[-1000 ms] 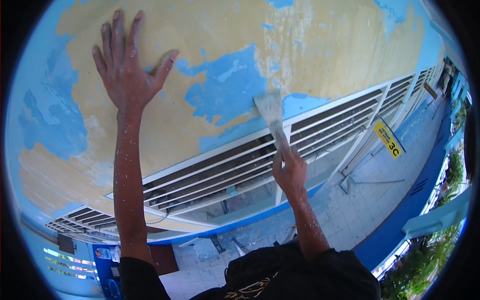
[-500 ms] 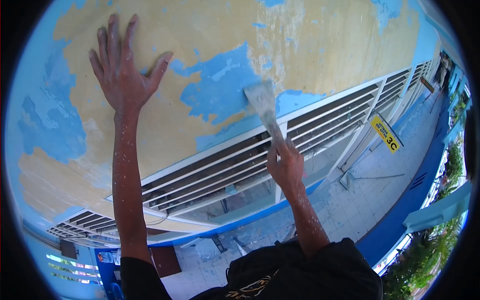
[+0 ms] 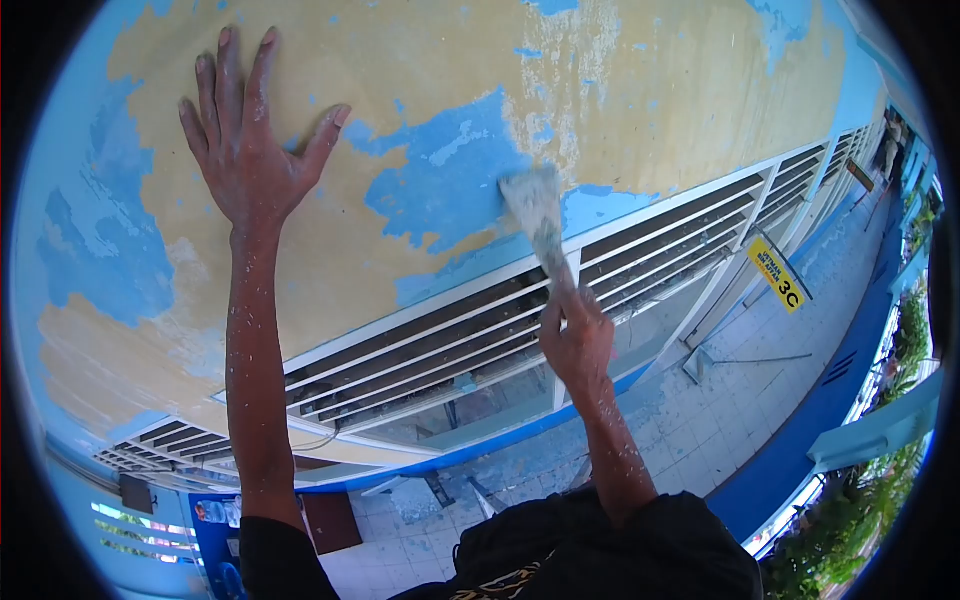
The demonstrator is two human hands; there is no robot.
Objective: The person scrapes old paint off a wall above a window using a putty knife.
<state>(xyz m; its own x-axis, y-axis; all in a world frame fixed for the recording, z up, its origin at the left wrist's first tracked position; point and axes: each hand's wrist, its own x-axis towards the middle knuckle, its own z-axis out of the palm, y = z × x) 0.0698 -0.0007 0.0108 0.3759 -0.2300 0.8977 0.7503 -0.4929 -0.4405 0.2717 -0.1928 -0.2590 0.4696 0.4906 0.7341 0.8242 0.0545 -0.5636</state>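
My left hand (image 3: 255, 160) lies flat on the wall (image 3: 320, 240) with its fingers spread, pale specks dotting the skin. The wall shows bare tan areas between patches of flaking blue paint (image 3: 440, 165). In my right hand (image 3: 578, 340) is a scraper (image 3: 540, 210), its handle wrapped by my fingers. The scraper's broad, smeared blade points up at the wall, by the right edge of a blue patch and just above the window frame. Motion slightly blurs the blade tip.
White louvre windows (image 3: 430, 345) run below the scraped area. A yellow 3C sign (image 3: 775, 272) juts out on the right. Paint flakes litter the tiled floor (image 3: 740, 400), where a long-handled dustpan (image 3: 697, 365) stands. Green plants (image 3: 850, 530) grow beyond the blue railing. Someone (image 3: 890, 140) is far down the corridor.
The scraper and my right hand have shifted slightly right and down in view. My left hand keeps its place on the wall.
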